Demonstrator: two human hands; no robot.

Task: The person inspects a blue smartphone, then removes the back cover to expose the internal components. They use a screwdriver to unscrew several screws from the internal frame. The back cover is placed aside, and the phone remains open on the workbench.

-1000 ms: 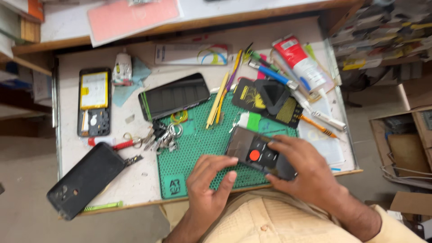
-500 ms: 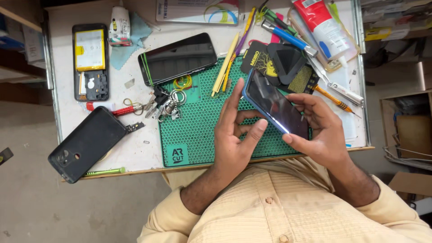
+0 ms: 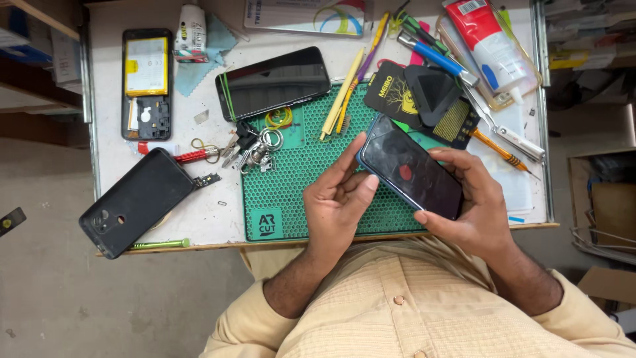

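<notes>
1. Since half a second ago, both hands tilted the dark smartphone [image 3: 411, 174] slightly; it is still above the green mat [image 3: 291, 185].
2. Left hand [image 3: 341, 199] pinches its upper corner; right hand [image 3: 467, 202] is clamped on the lower edges.
3. It looks rigid, light, with slippery, fragile glass; holding by the side edges seems safest.

A phone [image 3: 411, 172] sits between the left hand [image 3: 338, 199] and right hand [image 3: 474, 205], above a mat [image 3: 285, 192] on the table [image 3: 199, 219]. Keys [image 3: 255, 149] lie left (at the mat's edge), another phone [image 3: 273, 82] behind them.
</notes>
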